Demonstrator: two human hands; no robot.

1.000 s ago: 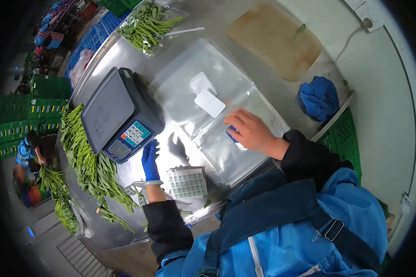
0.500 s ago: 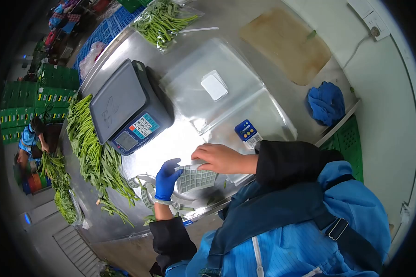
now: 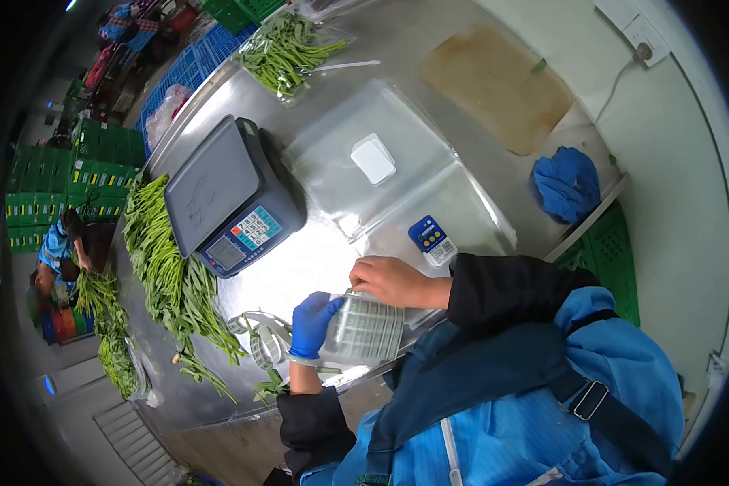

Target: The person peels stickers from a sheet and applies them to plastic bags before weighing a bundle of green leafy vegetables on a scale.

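My left hand (image 3: 311,326), in a blue glove, is closed on the left edge of a curved, pale grey-green label sheet (image 3: 366,328) with a grid of small rectangles. My bare right hand (image 3: 387,280) has its fingers bent together at the sheet's upper edge; the fingertips are partly hidden. Beside my left wrist lies a loose, curled strip (image 3: 259,347) of similar pale colour. A blue printed card (image 3: 432,240) rests on clear plastic bags (image 3: 470,198) just beyond my right hand. White cards (image 3: 373,159) lie farther up on the bags.
A digital scale (image 3: 227,194) stands left of centre on the metal table (image 3: 397,49). Leafy greens (image 3: 158,243) lie along its left side, and bagged greens (image 3: 287,57) lie at the back. A blue cloth (image 3: 567,185) sits at right. Another person (image 3: 61,247) handles greens at far left.
Both hands and the label sheet have shifted slightly right. The sheet now shows a broader, more curved face, and my right fingers have drawn closer together at its top edge.
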